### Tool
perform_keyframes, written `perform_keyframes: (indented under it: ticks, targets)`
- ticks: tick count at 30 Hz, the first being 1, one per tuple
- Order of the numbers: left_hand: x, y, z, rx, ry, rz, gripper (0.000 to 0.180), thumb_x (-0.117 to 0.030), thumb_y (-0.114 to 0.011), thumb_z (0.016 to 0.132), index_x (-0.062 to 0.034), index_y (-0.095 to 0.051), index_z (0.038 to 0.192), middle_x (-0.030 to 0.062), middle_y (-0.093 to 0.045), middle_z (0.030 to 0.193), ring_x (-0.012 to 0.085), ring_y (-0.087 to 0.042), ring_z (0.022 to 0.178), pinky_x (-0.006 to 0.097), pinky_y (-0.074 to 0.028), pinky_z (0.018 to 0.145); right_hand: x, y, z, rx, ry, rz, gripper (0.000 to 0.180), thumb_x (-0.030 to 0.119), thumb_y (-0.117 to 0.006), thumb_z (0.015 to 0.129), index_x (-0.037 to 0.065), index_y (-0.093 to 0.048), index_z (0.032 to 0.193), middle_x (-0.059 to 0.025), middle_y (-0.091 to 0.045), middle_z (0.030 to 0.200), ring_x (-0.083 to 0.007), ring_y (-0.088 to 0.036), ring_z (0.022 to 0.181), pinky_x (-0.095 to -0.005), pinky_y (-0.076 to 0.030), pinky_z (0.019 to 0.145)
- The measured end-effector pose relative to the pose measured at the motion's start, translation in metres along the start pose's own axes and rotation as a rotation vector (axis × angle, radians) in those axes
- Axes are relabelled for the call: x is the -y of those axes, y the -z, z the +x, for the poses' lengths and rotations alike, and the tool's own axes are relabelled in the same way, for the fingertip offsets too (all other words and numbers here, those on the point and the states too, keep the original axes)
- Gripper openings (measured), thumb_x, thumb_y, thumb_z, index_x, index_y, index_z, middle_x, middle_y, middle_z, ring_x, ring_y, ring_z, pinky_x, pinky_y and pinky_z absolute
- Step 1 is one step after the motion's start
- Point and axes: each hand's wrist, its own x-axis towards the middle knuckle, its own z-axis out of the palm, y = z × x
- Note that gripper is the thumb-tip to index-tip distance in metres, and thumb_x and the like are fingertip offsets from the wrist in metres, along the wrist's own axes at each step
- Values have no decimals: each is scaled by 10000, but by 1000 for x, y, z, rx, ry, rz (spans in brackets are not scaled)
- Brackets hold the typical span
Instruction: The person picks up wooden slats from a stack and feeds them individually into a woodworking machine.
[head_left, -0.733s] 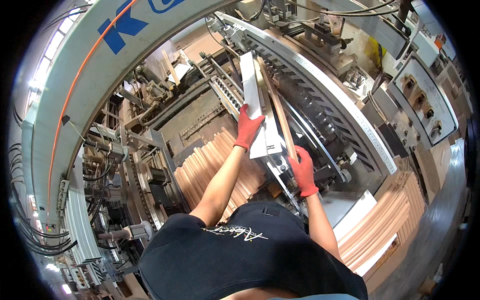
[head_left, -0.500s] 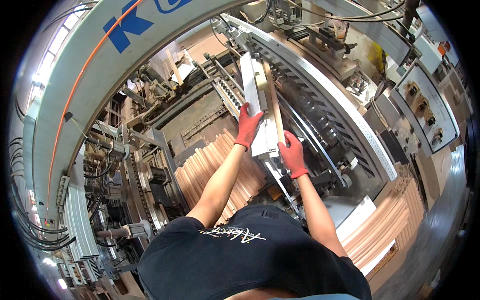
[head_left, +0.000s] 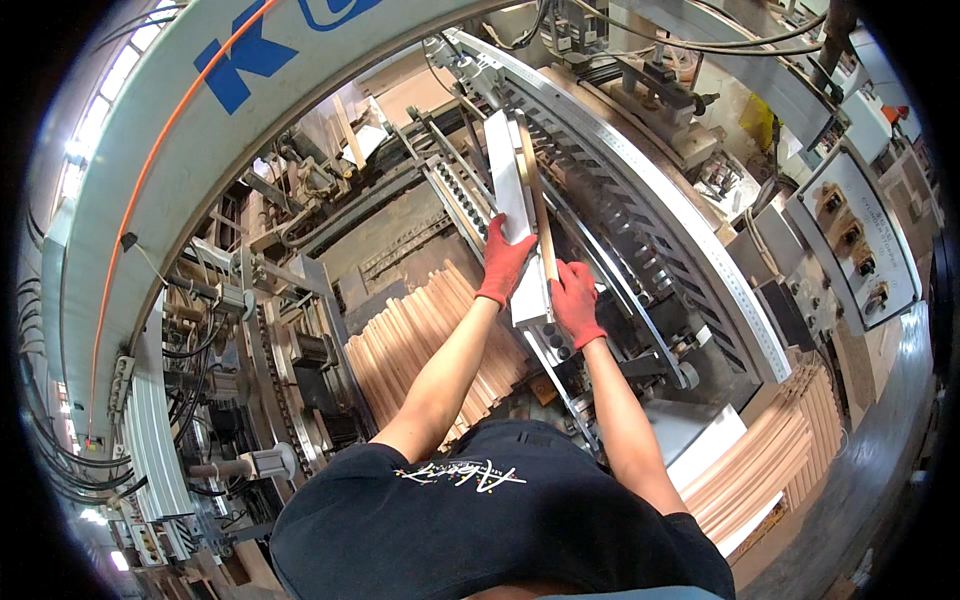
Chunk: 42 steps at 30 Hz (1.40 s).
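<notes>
Red-gloved hands, L (head_left: 503, 262) & R (head_left: 576, 302), gripping white strip (head_left: 510, 180) w/ wood slat (head_left: 534, 195).

Stacked curved wooden slats (head_left: 430, 350) below a grey control panel (head_left: 850, 240) at right

Two hands are showing, the left hand (head_left: 503, 262) and the right hand (head_left: 575, 300), and each is wearing one red glove, so two gloves. They are holding one white board (head_left: 508, 185) with one thin wooden strip (head_left: 536, 205) beside it. Two piles of wooden pieces are lying nearby, a left pile (head_left: 420, 345) and a right pile (head_left: 770, 460). One grey control box (head_left: 858, 240) is standing at the right.
</notes>
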Motion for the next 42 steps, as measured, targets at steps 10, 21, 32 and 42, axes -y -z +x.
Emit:
perform_keyframes:
  ticks: [10,21,32,42]
  targets:
    - [0,-19,4,1,-162,348,828,-365,-771,689,-60,-462,1393,148,-520,1405,388,-497,1277,431,-388,1083,26,16,-38,-308,-57,120,354,240,-618,908,53,-589,1207,-144,-601,1067,-339,-552,1022,-443,-434,890]
    - [-3,-27,23,-75,-98,317,652,-372,-712,800,-40,-540,1334,181,-587,1331,350,-547,1251,413,-407,1069,2,-26,-71,-226,-633,1055,310,287,-665,950,66,-463,1028,-70,-605,801,-138,-622,594,-252,-501,478]
    - [6,-94,71,-32,-59,177,678,-482,-602,903,-149,-408,1461,277,-412,1458,450,-443,1314,456,-371,1103,-64,78,-12,-619,-642,773,261,176,-693,914,31,-476,930,-64,-571,812,-124,-520,564,-248,-427,504]
    - [1,-152,77,-147,-10,96,785,-451,-608,907,-141,-282,1550,352,-163,1558,475,-160,1466,467,-235,1174,-79,86,7,-514,-689,947,175,158,-591,873,78,-543,724,-29,-530,619,-136,-488,499,-257,-356,448]
